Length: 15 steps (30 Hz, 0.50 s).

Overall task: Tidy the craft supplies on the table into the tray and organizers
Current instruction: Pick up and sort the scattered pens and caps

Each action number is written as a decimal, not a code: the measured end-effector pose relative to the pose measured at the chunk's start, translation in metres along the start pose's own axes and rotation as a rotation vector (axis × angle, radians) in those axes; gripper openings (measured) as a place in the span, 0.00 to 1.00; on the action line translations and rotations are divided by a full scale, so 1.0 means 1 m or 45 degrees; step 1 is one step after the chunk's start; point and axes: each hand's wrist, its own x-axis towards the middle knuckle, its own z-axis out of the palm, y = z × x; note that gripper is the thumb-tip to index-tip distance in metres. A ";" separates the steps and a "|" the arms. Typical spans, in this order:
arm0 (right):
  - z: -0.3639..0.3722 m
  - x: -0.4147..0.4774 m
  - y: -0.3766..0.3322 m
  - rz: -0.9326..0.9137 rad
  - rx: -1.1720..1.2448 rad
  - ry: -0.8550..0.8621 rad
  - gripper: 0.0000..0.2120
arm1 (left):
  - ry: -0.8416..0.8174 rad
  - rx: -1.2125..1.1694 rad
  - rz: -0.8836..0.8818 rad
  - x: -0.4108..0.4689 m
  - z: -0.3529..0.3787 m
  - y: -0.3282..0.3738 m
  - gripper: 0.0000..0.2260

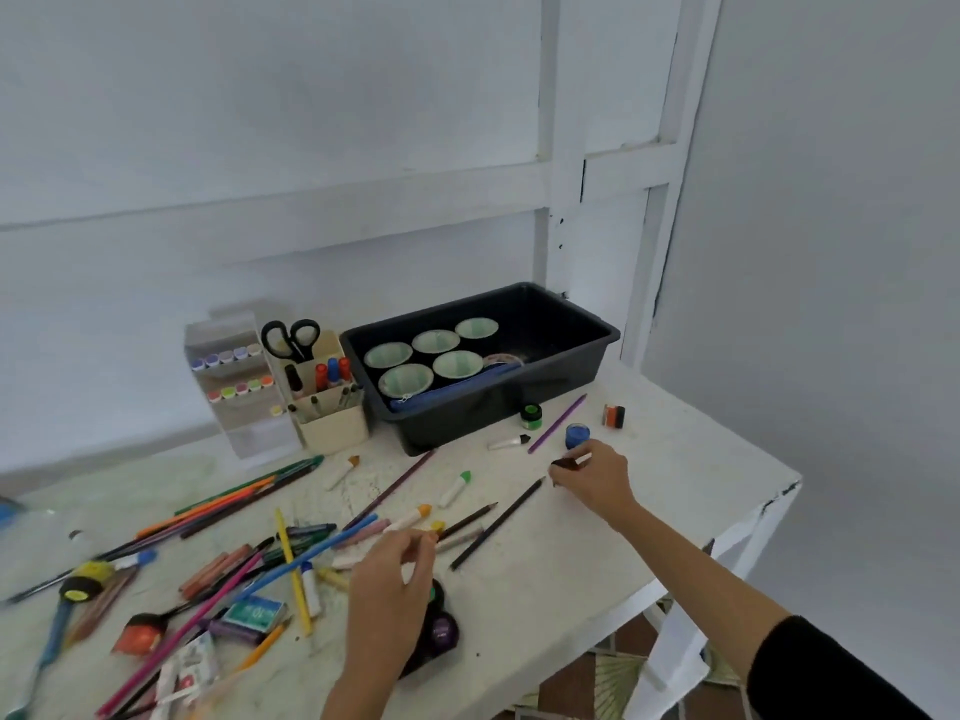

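Many loose pencils (497, 523) around both hands; right hand (595, 478) tight on dark piece (565, 464), left hand (392, 574) unclear.

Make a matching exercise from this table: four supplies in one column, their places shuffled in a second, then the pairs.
Things
1. scissors
2. cups
3. blue jar
4. markers

Places
a. in the black tray
b. on the table, just beyond the right hand
c. on the shelves of the clear rack
d. standing in the beige holder

Pairs: 1-d, 2-a, 3-b, 4-c
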 end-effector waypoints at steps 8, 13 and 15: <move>0.043 -0.096 -0.069 -0.266 0.228 -0.657 0.14 | 0.193 0.082 -0.243 -0.022 -0.075 -0.048 0.03; 0.077 -0.147 -0.077 -0.542 0.043 -0.824 0.16 | 0.382 0.291 -0.276 -0.056 -0.110 -0.070 0.02; 0.088 -0.158 -0.074 -0.658 -0.054 -0.818 0.17 | 0.450 0.331 -0.338 -0.068 -0.117 -0.078 0.03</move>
